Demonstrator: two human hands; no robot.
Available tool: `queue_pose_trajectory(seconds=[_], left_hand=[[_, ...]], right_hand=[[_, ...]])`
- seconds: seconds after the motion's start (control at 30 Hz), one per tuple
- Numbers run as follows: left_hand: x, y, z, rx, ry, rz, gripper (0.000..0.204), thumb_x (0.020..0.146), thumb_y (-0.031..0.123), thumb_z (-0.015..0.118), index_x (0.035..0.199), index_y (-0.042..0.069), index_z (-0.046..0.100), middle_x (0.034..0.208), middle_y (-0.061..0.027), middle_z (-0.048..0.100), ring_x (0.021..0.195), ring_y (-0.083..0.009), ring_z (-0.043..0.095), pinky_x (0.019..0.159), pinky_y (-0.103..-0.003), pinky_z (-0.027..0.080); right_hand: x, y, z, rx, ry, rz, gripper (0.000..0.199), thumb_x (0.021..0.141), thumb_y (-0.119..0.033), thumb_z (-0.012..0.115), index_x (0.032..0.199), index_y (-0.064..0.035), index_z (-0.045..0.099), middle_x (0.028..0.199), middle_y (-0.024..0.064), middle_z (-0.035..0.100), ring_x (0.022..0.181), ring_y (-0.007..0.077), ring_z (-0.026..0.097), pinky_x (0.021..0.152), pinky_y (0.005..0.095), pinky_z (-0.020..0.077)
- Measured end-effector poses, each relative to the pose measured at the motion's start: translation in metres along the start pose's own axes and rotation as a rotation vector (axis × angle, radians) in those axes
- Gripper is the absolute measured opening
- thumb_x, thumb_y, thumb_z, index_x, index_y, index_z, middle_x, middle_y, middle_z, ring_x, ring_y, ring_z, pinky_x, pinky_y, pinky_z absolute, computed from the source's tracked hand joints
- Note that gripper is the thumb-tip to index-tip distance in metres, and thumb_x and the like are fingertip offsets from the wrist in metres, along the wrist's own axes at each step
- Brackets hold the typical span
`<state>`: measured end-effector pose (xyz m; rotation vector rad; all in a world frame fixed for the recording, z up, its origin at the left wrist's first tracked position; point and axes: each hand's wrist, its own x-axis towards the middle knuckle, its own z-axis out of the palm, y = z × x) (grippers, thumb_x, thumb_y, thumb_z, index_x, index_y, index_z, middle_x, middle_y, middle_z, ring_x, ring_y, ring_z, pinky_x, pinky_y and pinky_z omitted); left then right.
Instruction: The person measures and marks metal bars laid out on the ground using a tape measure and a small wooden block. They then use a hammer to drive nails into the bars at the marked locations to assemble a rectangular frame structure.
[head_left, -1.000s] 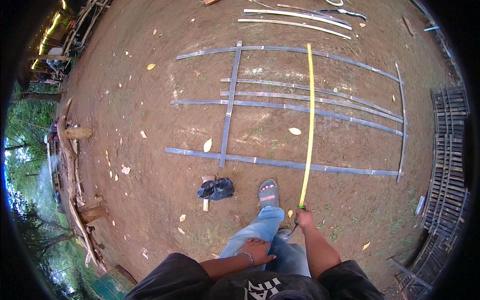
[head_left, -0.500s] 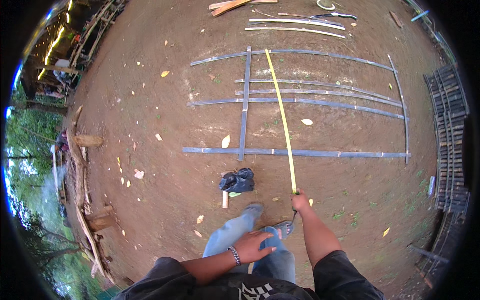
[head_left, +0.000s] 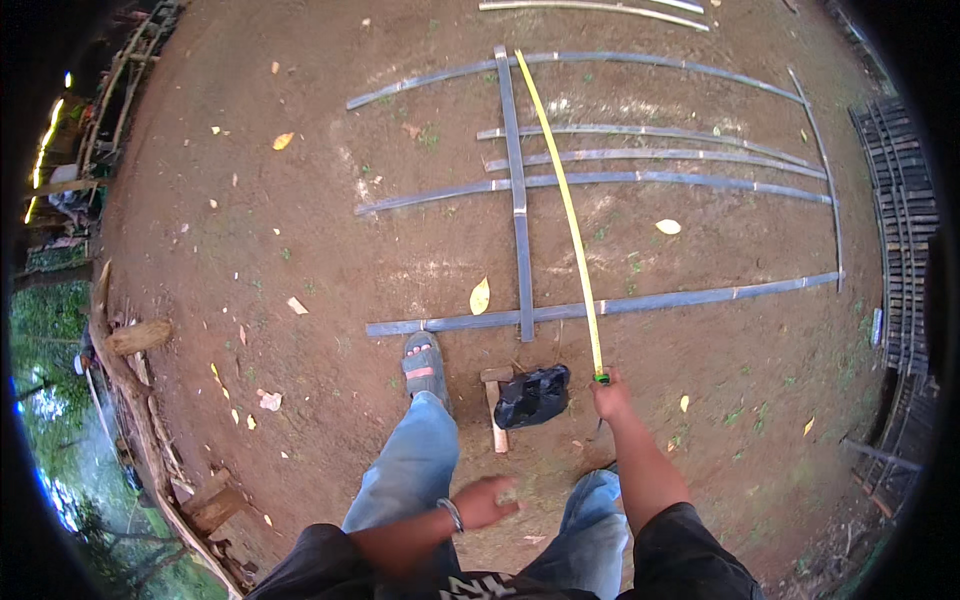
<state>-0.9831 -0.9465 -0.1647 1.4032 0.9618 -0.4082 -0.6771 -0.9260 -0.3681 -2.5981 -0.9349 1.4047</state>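
Note:
My right hand (head_left: 612, 397) is closed round a tape measure (head_left: 601, 378). Its yellow blade (head_left: 567, 205) runs out across the bamboo strips to the far one, just right of the upright strip. My left hand (head_left: 485, 502) hangs low between my legs with nothing in it, its fingers apart and a little blurred. A flat dark upright strip (head_left: 519, 240) lies over the near long strip (head_left: 660, 303), the middle long strip (head_left: 650, 177) and the far long strip (head_left: 620, 57). Two thinner strips (head_left: 640, 130) lie between the far and middle ones. A thin strip (head_left: 822, 170) crosses their right ends.
A black plastic bag (head_left: 532, 396) lies beside a wooden-handled hammer (head_left: 499, 430) in front of my feet. Logs (head_left: 130, 370) edge the dirt ground at left; a slatted bamboo structure (head_left: 905, 230) stands at right. Pale strips (head_left: 600, 10) lie at the far side.
My left foot has stepped forward beside the near strip's left end. My left hand has come off my thigh. The tape stays stretched out in my right hand as the view shifts.

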Motion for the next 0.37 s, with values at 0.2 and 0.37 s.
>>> queue_pose_trajectory(seconds=[0.2,0.37], left_hand=[[0.030,-0.128,-0.124,0.040,0.369,-0.198,0.058,0.087,0.044,0.068,0.125,0.002,0.058,0.122,-0.0223,0.062,0.112,-0.0363,0.061,0.096,-0.042,0.047],[0.084,-0.182,-0.159,0.020,0.390,-0.236,0.060,0.086,0.045,0.069,0.127,0.002,0.057,0.125,-0.0221,0.061,0.118,-0.0306,0.059,0.102,-0.039,0.044]], right_hand=[[-0.030,-0.044,0.055,0.032,-0.018,0.023,0.051,0.084,-0.024,0.064,0.129,-0.0067,0.049,0.121,0.0294,0.052,0.109,0.0457,0.055,0.095,0.0494,0.0453],[-0.017,-0.008,0.097,0.136,-0.023,0.031,0.060,0.082,-0.028,0.068,0.135,-0.0105,0.045,0.135,0.0262,0.047,0.119,0.0413,0.054,0.100,0.0477,0.0427]])
